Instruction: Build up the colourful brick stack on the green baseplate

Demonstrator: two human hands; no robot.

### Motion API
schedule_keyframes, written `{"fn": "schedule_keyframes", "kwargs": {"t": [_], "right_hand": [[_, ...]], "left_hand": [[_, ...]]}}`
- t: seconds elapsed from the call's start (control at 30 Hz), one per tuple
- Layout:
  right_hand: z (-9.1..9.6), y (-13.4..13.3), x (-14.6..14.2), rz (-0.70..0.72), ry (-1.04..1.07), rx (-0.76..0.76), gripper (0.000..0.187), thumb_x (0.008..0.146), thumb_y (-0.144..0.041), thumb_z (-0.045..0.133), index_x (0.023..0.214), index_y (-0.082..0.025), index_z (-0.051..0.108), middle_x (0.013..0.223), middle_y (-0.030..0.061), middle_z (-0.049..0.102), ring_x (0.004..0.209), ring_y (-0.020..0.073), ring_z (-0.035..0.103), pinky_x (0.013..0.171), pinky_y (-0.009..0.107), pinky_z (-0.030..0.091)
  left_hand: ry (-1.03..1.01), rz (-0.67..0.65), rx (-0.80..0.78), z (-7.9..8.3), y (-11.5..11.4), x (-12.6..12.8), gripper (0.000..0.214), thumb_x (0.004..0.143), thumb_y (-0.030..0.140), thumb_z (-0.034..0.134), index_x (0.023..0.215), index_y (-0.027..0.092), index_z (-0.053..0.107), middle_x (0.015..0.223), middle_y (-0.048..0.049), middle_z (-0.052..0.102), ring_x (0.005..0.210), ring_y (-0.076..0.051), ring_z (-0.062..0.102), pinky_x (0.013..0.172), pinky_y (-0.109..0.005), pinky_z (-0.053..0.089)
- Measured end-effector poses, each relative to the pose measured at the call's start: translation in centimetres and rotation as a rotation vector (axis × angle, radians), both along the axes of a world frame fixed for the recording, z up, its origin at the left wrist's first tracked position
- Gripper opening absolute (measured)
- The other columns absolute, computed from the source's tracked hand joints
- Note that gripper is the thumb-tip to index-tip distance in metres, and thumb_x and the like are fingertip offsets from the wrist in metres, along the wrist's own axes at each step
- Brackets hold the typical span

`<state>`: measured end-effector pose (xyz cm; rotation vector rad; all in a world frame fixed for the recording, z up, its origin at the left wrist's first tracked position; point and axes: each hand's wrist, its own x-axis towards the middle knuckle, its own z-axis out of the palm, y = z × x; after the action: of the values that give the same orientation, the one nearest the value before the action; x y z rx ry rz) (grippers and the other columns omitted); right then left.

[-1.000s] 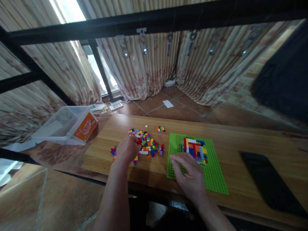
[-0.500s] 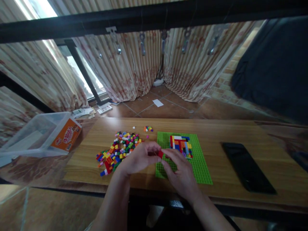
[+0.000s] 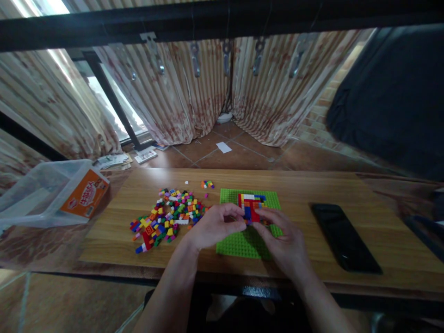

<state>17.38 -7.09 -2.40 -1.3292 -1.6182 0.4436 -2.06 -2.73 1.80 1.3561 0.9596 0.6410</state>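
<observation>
A green baseplate (image 3: 236,243) lies on the wooden table (image 3: 326,187), with a patch of coloured bricks (image 3: 250,202) built on its far half. My left hand (image 3: 217,225) and my right hand (image 3: 284,240) meet over the near edge of that patch, fingertips pinched together. A small red brick (image 3: 255,216) shows between the fingertips, at the patch's edge. I cannot tell which hand grips it. A loose pile of small coloured bricks (image 3: 166,217) is spread on the table left of the baseplate.
A black phone (image 3: 342,236) lies on the table to the right. At the left, off the table's end, a clear plastic box (image 3: 48,194) with an orange label lies tilted. Striped curtains hang behind, above a tiled floor. A black bar crosses the top.
My left hand left the loose pile and came over to my right hand. Both then moved up the baseplate to the brick patch, a red brick between them.
</observation>
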Motion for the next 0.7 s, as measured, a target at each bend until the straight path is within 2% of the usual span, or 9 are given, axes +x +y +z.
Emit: {"fn": "schedule_keyframes", "kwargs": {"t": [0.1,0.2,0.7], "right_hand": [[-0.4,0.7,1.5,-0.084,-0.032,-0.011,0.023,0.086,-0.037,0.068,0.106,-0.026,0.073,0.107,0.0068,0.074,0.098,0.0246,0.068,0.090,0.046,0.054],[-0.6,1.1,1.9,-0.076,-0.092,0.010,0.023,0.086,-0.036,0.067,0.105,-0.025,0.073,0.106,0.0074,0.074,0.101,0.0262,0.066,0.091,0.049,0.052],[-0.5,1.4,1.2,-0.038,-0.143,0.047,0.016,0.087,-0.033,0.066,0.097,-0.024,0.074,0.100,0.0059,0.075,0.100,0.0261,0.064,0.090,0.046,0.051]], "left_hand": [[0.042,0.082,0.078,-0.7,0.4,-0.1,0.018,0.080,0.025,0.066,0.093,0.013,0.068,0.086,-0.0030,0.068,0.077,-0.013,0.060,0.071,-0.024,0.045],[0.078,0.109,0.135,-1.3,0.9,-0.3,0.017,0.081,0.025,0.064,0.091,0.013,0.068,0.084,-0.0029,0.068,0.075,-0.013,0.059,0.069,-0.024,0.044],[0.168,0.049,0.236,-1.7,1.1,-0.4,0.018,0.084,0.026,0.059,0.092,0.013,0.070,0.083,-0.0034,0.067,0.075,-0.014,0.057,0.066,-0.024,0.043]]}}
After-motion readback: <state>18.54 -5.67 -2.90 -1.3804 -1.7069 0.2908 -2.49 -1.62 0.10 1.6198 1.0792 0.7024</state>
